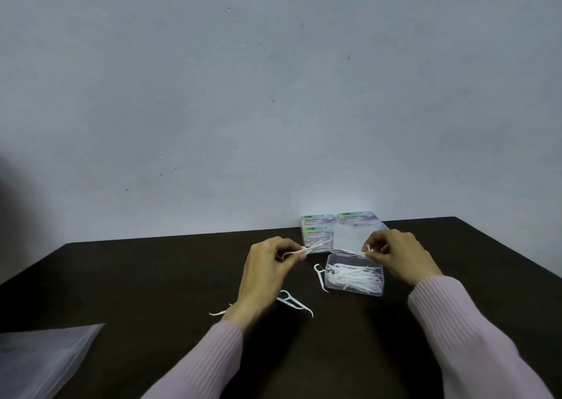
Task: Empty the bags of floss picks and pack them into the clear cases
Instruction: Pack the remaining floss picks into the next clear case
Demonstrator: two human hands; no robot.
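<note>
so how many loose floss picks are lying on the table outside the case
3 clearly: one beside the open case's left wall, one by the left wrist, one partly under that wrist. Others may be hidden.

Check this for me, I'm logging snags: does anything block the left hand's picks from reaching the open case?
Nothing visible does. The left hand holds its picks beside the open case, whose top is uncovered.

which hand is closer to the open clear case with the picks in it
Right. The right hand is at the far right corner of the open case, its fingers over the rim. The left hand holds floss picks off to the case's left, apart from it.
</note>
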